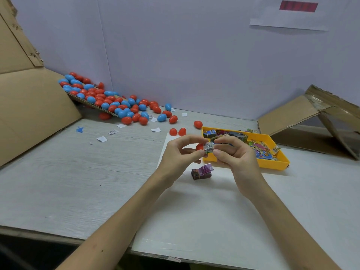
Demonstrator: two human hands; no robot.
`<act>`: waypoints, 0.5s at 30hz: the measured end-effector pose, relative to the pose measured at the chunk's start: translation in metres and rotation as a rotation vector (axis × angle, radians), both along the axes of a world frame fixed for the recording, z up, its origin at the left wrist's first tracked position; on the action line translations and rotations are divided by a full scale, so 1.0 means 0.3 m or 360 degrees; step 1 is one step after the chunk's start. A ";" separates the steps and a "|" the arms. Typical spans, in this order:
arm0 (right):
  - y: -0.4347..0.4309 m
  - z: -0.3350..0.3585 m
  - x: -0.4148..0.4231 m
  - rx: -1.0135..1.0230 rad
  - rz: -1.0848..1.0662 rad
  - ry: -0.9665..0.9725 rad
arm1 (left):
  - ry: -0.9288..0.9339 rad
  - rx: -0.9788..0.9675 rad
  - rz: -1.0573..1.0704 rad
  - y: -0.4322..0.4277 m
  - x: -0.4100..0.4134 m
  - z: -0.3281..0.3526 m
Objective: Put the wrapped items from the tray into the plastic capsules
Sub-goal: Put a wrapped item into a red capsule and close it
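Note:
A small silvery wrapped item (pixel 208 147) is held above the table, in front of the yellow tray (pixel 272 164). My left hand (pixel 180 154) and my right hand (pixel 234 152) both pinch it between thumb and fingers. A red capsule half (pixel 199 146) shows behind the item, in my left hand's fingers. The tray holds several colourful wrapped items (pixel 259 147). Another wrapped item (pixel 201 171), purple and dark, lies on the white sheet just below my hands. An opened red capsule (pixel 177 131) lies behind my left hand.
A heap of red and blue capsules (pixel 109 100) spills off a cardboard flap at the back left. A lone red capsule (pixel 198 124) lies near the tray's far corner. Paper scraps (pixel 101 138) dot the table. Cardboard pieces (pixel 311 117) stand at the right and left.

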State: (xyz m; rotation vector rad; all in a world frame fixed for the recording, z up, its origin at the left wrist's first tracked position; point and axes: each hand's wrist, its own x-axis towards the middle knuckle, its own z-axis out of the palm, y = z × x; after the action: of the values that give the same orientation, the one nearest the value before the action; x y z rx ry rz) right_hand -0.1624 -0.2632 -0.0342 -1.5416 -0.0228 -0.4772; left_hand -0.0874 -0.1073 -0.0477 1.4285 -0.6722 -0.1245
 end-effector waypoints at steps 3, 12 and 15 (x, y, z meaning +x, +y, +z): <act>0.003 -0.002 0.000 -0.0118 -0.0093 -0.0043 | -0.0008 0.0017 -0.0004 -0.002 -0.001 -0.002; 0.027 -0.023 0.007 -0.0505 -0.0352 -0.0318 | 0.0112 -0.0030 0.0032 -0.008 -0.009 -0.002; 0.030 -0.030 0.011 -0.0548 -0.0356 -0.0344 | 0.0059 0.0032 0.0133 -0.008 -0.003 -0.003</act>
State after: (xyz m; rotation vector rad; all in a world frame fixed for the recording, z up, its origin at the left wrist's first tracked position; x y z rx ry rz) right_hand -0.1591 -0.2541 -0.0433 -1.8320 -0.1051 -0.8514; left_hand -0.0883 -0.1098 -0.0487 1.4679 -0.5813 -0.0925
